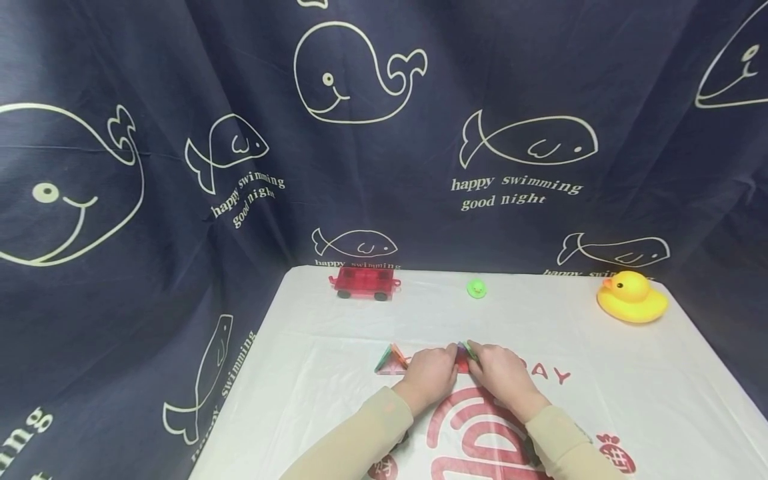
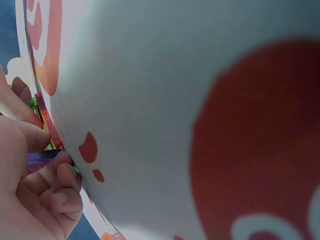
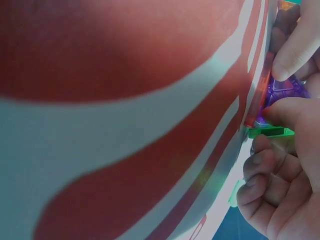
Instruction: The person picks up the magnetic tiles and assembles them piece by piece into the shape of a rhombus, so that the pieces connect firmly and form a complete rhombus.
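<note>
In the head view both hands meet at mid-table over a small build of translucent magnetic tiles. My left hand (image 1: 432, 372) pinches a purple tile (image 2: 41, 160) between thumb and curled fingers. With its thumb and fingers, my right hand (image 1: 503, 373) grips a green tile (image 3: 272, 131), which leans against the purple one. A red tile (image 1: 462, 363) lies flat on the table beneath them. Left of the left hand stands a tent shape of magnetic tiles (image 1: 384, 360), with a green side, an orange side and a pink base. The hands hide much of the build.
A red toy wagon (image 1: 363, 283) stands at the back left of the white table cover (image 1: 300, 333). A small green duck toy (image 1: 477, 289) sits at the back middle, a large yellow duck (image 1: 633, 300) at the back right. A dark whale-print curtain (image 1: 420, 220) hangs behind.
</note>
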`<state>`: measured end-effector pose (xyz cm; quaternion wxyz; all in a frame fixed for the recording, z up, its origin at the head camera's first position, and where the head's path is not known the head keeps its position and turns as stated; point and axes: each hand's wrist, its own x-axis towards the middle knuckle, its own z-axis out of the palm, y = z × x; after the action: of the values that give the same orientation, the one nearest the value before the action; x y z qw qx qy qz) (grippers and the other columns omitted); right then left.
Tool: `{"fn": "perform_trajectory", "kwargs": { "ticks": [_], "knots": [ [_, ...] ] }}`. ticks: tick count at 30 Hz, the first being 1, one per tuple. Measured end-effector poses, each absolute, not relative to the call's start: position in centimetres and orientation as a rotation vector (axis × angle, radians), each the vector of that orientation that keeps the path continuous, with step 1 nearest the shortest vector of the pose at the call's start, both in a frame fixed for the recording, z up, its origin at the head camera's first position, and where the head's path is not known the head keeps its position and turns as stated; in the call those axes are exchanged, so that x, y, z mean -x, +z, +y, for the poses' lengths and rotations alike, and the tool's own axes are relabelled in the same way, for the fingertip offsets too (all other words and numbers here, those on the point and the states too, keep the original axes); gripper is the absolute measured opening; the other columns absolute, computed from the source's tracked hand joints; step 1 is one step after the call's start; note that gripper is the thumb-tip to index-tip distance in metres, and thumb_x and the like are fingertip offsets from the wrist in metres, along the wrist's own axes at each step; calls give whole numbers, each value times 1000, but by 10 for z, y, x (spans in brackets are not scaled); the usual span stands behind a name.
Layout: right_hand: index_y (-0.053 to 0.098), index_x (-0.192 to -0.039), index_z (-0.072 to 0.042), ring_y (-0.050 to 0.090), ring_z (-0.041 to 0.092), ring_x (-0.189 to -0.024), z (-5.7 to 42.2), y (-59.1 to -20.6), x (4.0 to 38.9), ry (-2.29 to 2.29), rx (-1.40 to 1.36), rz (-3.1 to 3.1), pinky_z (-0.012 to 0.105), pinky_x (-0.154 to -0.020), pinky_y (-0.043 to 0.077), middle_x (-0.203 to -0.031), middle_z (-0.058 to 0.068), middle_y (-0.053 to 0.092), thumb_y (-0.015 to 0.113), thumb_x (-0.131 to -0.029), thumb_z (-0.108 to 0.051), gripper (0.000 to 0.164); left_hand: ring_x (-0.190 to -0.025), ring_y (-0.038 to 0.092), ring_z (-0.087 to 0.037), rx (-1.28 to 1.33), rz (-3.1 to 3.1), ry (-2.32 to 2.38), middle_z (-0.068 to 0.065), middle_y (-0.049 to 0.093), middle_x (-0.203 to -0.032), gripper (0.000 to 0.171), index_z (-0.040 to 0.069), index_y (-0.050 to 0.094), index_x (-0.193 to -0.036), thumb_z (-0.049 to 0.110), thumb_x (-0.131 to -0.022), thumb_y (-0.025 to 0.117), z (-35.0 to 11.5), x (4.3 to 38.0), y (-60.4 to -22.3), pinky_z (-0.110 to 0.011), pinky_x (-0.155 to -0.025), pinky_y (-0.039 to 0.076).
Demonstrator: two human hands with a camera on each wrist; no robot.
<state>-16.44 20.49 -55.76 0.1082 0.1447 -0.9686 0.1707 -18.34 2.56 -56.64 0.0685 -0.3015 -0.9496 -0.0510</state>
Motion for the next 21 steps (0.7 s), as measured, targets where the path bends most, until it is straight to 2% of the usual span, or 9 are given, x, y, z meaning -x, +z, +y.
{"fn": "perform_trajectory", "kwargs": {
  "ticks": [6,10,13,15,18,21],
  "knots": [
    [75,-118,-2,74,38,-87,206,-556,164,540,-419,-2868,54,-74,60,-98,15,76,76,-92,-18,30,-70,70,-17,918,-2884,-205,1,70,-81,30,9,65,-122,29,-100,67,24,183,-564,-31,-61,56],
    [74,-117,-3,72,26,-78,209,-555,165,596,-433,-2899,50,-75,60,-87,6,74,76,-92,-21,31,-80,73,-17,959,-2928,-267,-2,74,-92,38,5,62,-132,27,-100,65,19,183,-559,-30,-69,59],
    [73,-122,-5,59,14,-69,215,-554,166,636,-423,-2956,44,-71,57,-73,-6,63,77,-92,-28,38,-89,74,-18,1010,-2967,-308,-6,76,-101,47,3,57,-140,25,-99,66,14,185,-553,-29,-77,59],
    [71,-126,-5,51,11,-65,220,-552,166,656,-430,-2986,41,-66,52,-68,-10,53,77,-92,-33,44,-91,74,-18,1038,-2986,-311,-6,76,-105,53,3,54,-145,24,-99,67,9,187,-549,-28,-80,59],
    [71,-130,-6,47,9,-62,226,-551,165,659,-444,-2999,36,-62,46,-65,-12,48,77,-91,-43,54,-96,74,-17,1055,-3004,-313,-6,76,-112,56,4,51,-149,25,-99,67,3,189,-542,-28,-84,58],
    [72,-130,-8,46,9,-61,231,-549,165,688,-458,-2986,35,-60,43,-65,-12,48,75,-92,-52,58,-108,71,-16,1067,-2986,-342,-4,73,-124,54,7,52,-150,24,-100,65,-6,194,-534,-28,-94,55]
  ]
}}
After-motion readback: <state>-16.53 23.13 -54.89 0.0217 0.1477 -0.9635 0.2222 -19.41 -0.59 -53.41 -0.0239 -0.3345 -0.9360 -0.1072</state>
